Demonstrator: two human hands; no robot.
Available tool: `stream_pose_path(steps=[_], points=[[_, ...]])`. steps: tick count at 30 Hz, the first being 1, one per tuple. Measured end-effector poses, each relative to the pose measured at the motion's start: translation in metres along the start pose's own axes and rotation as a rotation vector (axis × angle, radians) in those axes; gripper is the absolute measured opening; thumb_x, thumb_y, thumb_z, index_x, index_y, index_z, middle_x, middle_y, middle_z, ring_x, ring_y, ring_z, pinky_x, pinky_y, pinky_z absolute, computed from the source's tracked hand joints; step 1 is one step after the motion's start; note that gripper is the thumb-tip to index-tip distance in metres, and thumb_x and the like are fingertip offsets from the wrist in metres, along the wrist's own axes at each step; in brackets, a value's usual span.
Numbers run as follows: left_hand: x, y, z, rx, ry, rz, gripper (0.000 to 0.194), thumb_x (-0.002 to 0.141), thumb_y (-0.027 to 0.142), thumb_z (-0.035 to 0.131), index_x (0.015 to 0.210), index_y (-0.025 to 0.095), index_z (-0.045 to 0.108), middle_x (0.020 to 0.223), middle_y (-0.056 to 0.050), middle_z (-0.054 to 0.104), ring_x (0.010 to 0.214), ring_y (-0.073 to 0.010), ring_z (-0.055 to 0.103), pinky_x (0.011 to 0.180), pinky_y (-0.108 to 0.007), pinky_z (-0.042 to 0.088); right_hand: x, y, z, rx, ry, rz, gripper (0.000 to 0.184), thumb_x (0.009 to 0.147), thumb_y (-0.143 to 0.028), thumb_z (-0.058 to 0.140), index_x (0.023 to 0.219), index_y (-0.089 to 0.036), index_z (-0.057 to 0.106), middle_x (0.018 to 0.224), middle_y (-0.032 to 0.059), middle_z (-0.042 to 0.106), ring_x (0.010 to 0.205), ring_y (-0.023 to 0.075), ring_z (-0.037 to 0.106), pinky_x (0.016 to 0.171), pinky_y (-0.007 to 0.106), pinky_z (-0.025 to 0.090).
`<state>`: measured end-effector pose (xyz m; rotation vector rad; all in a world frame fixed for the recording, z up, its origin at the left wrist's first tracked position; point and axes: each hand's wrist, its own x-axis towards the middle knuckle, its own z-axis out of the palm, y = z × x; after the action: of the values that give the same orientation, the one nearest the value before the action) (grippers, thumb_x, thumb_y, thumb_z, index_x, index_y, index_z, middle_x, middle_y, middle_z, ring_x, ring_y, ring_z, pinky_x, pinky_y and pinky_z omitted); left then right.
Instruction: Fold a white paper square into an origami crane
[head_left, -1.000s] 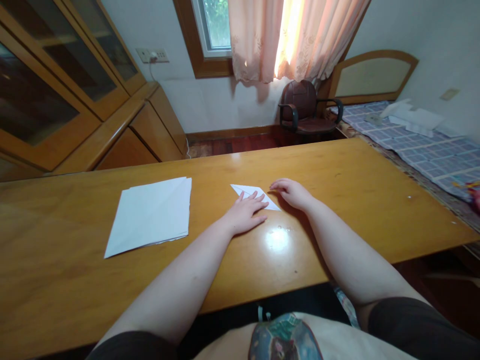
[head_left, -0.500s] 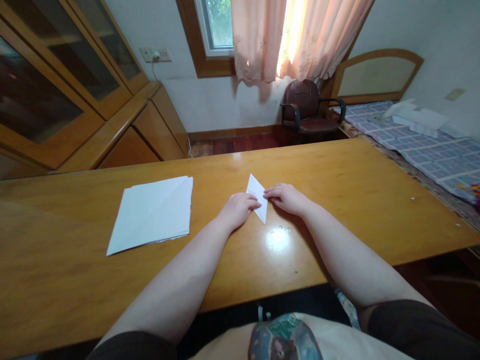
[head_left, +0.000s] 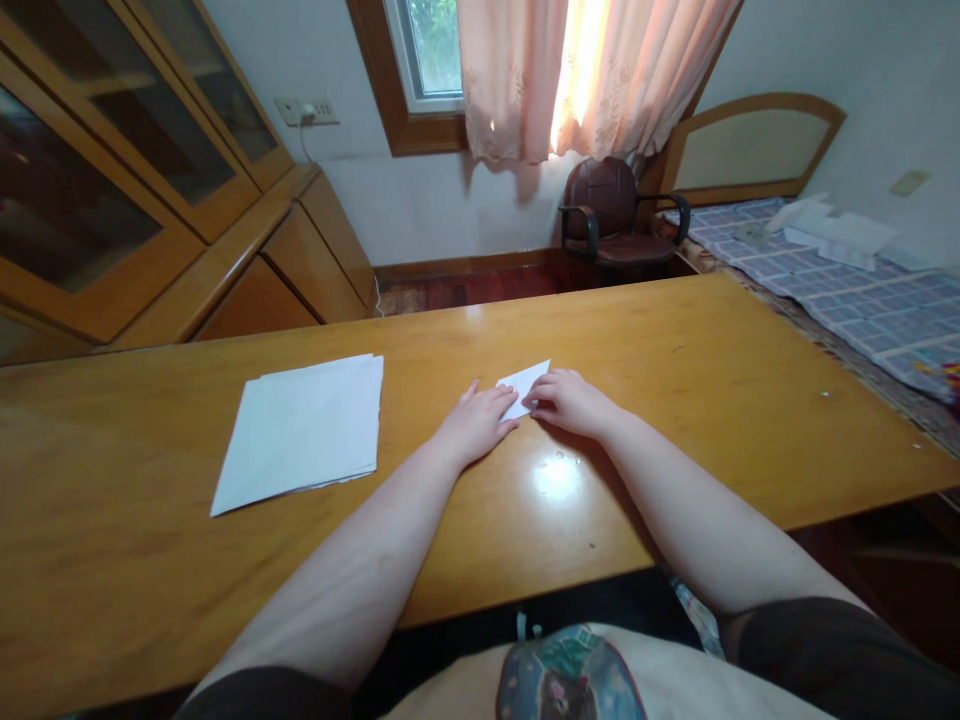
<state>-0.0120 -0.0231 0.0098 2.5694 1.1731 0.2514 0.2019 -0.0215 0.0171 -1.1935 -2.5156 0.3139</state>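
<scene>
Head view: folded white paper point(head_left: 523, 383) lies between the left hand point(head_left: 480, 420), loosely spread on it, and half-curled right hand point(head_left: 570, 402), its grip unclear.

Left hand point(head_left: 478, 426) and right hand point(head_left: 576, 404) touch a folded white paper point(head_left: 526, 380) on a wooden table point(head_left: 675, 400); a stack of larger sheets point(head_left: 300, 432) lies farther left.

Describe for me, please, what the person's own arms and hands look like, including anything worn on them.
The left hand and right hand are bare: no glove, watch or bracelet can be seen. Dark, brownish-black short sleeves cover the upper arms, plain where they show. The pale shirt front bears a colourful printed picture.
</scene>
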Motion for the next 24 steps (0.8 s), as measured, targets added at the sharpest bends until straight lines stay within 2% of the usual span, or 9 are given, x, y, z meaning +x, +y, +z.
stream_pose_path(steps=[4,11,19,24], points=[[0.002,0.002,0.001,0.007,-0.006,-0.009,0.046,0.088,0.04,0.052,0.13,0.021,0.051,0.136,-0.01,0.053,0.129,-0.0249,0.044,0.114,-0.052,0.021,-0.001,0.008,0.0,0.023,0.017,0.0,0.022,0.077,-0.034,0.071,0.096,-0.021,0.072,0.105,0.0078,0.069,0.096,0.0212,0.06,0.087,0.035,0.04],[0.002,0.001,0.005,0.027,0.115,0.003,0.033,0.089,0.035,0.051,0.117,0.023,0.063,0.122,-0.006,0.064,0.11,-0.0237,0.055,0.098,-0.041,0.042,0.001,0.004,-0.001,0.003,-0.013,0.029,0.017,0.083,-0.033,0.064,0.093,-0.023,0.074,0.104,0.007,0.07,0.097,0.0214,0.06,0.088,0.036,0.038],[0.001,0.005,0.003,-0.018,0.116,0.006,0.03,0.092,0.031,0.046,0.113,0.024,0.066,0.119,-0.004,0.066,0.108,-0.0213,0.056,0.098,-0.039,0.041,0.006,-0.004,-0.001,-0.048,-0.031,-0.012,0.025,0.091,-0.029,0.051,0.085,-0.018,0.073,0.088,0.0085,0.071,0.083,0.0184,0.059,0.08,0.031,0.037],[0.0,0.006,-0.002,-0.046,0.061,0.037,0.03,0.093,0.035,0.045,0.109,0.028,0.069,0.118,-0.002,0.067,0.105,-0.0198,0.058,0.097,-0.038,0.042,0.003,-0.002,0.0,0.06,-0.05,-0.049,0.026,0.091,-0.032,0.052,0.088,-0.018,0.073,0.084,0.0078,0.071,0.077,0.0166,0.059,0.076,0.029,0.039]])
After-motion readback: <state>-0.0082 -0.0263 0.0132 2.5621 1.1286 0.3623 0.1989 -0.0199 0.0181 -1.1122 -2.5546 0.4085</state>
